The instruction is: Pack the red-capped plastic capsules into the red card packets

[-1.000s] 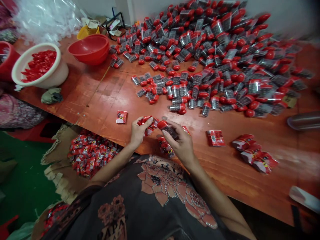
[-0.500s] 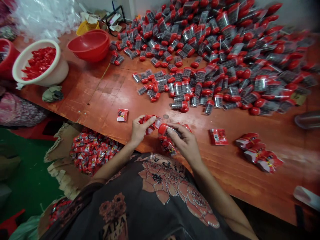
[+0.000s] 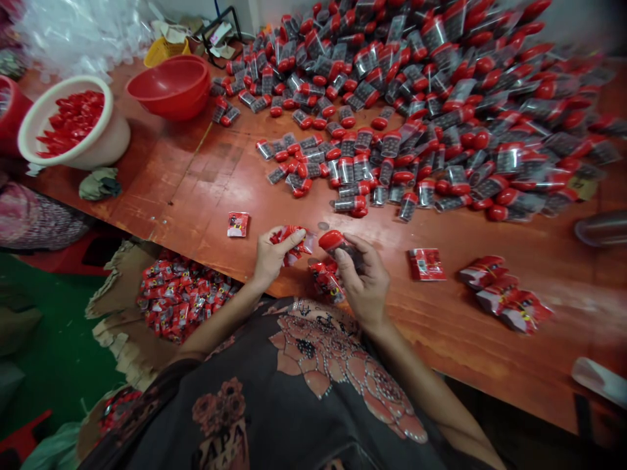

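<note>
Left hand is pinching a red printed wrapper between thumb and fingers, over the near edge of the worktop. Right hand grips a red-capped clear container, cap pointing left, just beside the wrapper and apart from it. Beyond the hands, a big heap of red-capped containers spreads across the far right, and a white basin of red caps sits far left.

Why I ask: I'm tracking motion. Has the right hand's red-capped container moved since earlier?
Yes: the container moved rightward against the round spot on the table.
</note>
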`<state>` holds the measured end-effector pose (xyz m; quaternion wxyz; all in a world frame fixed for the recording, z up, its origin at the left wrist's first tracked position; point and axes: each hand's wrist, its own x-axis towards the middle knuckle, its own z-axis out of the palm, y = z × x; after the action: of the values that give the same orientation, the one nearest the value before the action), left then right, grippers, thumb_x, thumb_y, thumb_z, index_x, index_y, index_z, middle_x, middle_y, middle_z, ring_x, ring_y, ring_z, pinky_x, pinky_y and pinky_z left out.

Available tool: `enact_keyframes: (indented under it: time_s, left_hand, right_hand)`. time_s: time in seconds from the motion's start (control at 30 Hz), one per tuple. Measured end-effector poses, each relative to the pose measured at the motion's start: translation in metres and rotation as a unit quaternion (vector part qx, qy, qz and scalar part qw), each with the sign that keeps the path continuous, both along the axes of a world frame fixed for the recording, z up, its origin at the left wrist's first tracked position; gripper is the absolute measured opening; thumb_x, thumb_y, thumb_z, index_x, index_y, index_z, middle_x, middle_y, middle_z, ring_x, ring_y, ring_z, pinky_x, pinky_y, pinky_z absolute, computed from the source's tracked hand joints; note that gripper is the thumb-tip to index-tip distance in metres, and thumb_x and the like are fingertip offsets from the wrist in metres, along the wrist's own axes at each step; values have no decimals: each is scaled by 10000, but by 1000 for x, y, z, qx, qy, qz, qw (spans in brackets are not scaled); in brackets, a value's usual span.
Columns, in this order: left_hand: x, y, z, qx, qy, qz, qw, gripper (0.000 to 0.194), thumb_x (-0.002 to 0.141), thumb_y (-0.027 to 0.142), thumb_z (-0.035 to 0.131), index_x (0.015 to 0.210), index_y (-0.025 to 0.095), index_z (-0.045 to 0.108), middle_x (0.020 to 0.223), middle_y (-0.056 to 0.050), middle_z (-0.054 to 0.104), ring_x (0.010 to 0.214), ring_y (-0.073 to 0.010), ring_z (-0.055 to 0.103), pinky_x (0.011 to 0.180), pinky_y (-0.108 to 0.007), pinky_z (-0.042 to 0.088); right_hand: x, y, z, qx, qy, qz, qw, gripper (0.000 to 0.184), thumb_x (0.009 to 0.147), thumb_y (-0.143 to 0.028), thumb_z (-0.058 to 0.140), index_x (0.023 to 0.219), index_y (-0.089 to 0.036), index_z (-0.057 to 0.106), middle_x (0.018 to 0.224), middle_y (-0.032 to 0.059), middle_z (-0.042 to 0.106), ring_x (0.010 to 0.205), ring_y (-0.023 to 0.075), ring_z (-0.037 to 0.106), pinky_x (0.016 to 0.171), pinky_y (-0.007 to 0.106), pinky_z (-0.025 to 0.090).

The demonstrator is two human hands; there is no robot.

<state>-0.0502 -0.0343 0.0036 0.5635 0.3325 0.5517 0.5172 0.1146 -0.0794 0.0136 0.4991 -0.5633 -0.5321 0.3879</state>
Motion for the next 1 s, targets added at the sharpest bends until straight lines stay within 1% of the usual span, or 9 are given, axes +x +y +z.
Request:
enact_keyframes:
  time_s: [0.1,0.2,0.33,0.47,0.53,0.73,0.83,0.93,1.0]
  left_hand:
    - [1,1,0,-1,-16,10,1000,269,638,390,817,696,160,689,623,5,643,532,-79,551,520,-199,441]
    - [1,0,0,0,-6,9,1000,274,643,395,810,699,158,684,601,16,618,508,-72,528,488,-193,425]
    - [0,-1,-1,2,8,3,1000,272,651,398,804,691,164,672,564,31,573,463,-63,481,440,-191,393]
    - [-2,-3,-1,5,-2,-24,1000,272,659,396,803,706,164,669,562,28,565,436,-60,467,408,-193,376]
    - [-3,-4,0,2,-18,-44,999,286,639,388,818,734,164,667,576,29,569,419,-56,453,383,-194,360]
    - [-3,-11,5,-1,-18,-77,997,324,547,297,876,721,175,632,560,42,559,380,-54,425,349,-203,334]
    - [-5,-13,8,3,-1,-99,995,326,558,270,869,811,187,681,643,18,632,411,-62,463,369,-203,365]
    - [-8,-12,10,1,1,-122,993,411,553,240,868,931,207,712,742,1,682,466,-71,505,404,-198,400]
    - [-8,-12,11,-10,-21,-130,991,494,541,221,870,1009,217,710,758,5,684,478,-71,510,417,-198,409]
  right_hand:
    - [-1,0,-4,37,-18,-2,999,345,897,-271,594,1241,-277,588,1141,50,690,969,202,678,883,417,559]
    - [-3,0,-6,53,-32,16,998,314,888,-258,608,1202,-269,615,1093,40,703,949,193,675,871,404,552]
    - [-4,2,-4,-13,-3,59,998,281,894,-302,598,1170,-264,628,1058,37,706,928,192,666,849,393,543]
    - [-2,5,2,-106,62,88,989,253,875,-357,618,1106,-256,631,938,17,700,763,158,647,701,332,544]
    - [0,7,3,-121,78,89,986,246,859,-362,637,1077,-249,625,918,13,689,732,148,633,664,313,531]
    - [2,7,-4,-80,27,115,990,277,848,-339,652,1110,-269,596,1015,26,680,918,193,646,848,379,515]
    - [4,7,-6,-82,20,124,989,362,836,-324,665,1188,-291,586,1034,28,685,938,203,646,857,389,516]
    - [4,6,-7,-137,90,138,977,414,836,-328,649,1244,-310,582,984,22,694,783,176,647,674,338,549]
    - [2,5,-7,-178,130,139,966,416,841,-350,633,1253,-314,592,932,17,699,627,144,606,523,300,521]
